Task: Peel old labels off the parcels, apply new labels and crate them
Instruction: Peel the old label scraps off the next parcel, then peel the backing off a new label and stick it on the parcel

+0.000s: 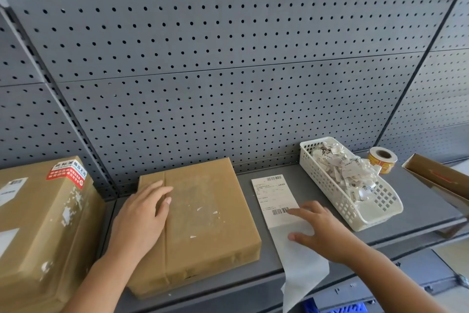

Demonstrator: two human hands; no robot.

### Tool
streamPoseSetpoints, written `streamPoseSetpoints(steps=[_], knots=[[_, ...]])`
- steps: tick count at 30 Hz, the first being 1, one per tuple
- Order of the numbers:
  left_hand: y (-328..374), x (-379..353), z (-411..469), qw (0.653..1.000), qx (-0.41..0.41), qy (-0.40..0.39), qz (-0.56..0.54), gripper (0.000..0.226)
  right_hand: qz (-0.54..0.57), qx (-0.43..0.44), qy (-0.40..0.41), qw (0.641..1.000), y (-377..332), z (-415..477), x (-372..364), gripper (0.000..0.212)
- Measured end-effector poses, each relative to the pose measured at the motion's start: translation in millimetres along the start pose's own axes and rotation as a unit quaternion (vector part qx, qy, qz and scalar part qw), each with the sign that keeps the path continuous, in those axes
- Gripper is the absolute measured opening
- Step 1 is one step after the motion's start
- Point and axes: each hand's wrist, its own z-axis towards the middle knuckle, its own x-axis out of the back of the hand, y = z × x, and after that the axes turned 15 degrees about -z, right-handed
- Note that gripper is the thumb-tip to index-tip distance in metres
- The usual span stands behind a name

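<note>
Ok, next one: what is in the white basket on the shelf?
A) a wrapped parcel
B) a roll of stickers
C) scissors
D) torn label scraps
D: the white basket is piled with crumpled torn label scraps, some showing bits of barcode. The sticker roll stands outside it, behind.

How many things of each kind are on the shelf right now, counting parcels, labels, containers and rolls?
Brown parcels: 2 (flat parcel, labelled parcel)
Printed label sheet: 1
White basket: 1
Sticker roll: 1
Open cardboard box: 1
Total: 6
</note>
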Motion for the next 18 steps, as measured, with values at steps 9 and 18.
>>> streamPoseSetpoints(steps=[9,18], knots=[[52.2,-8.5,-9.4,0.997,-0.032,-0.007,-0.075,0.026,0.025,-0.022,0.109,0.994,-4.9,-1.0,-25.8,0.025],[133.7,-47.9,-21.9,0.953,-0.029,-0.117,-0.277,0.020,0.107,-0.032,0.278,0.954,-15.7,-16.8,24.3,0.026]])
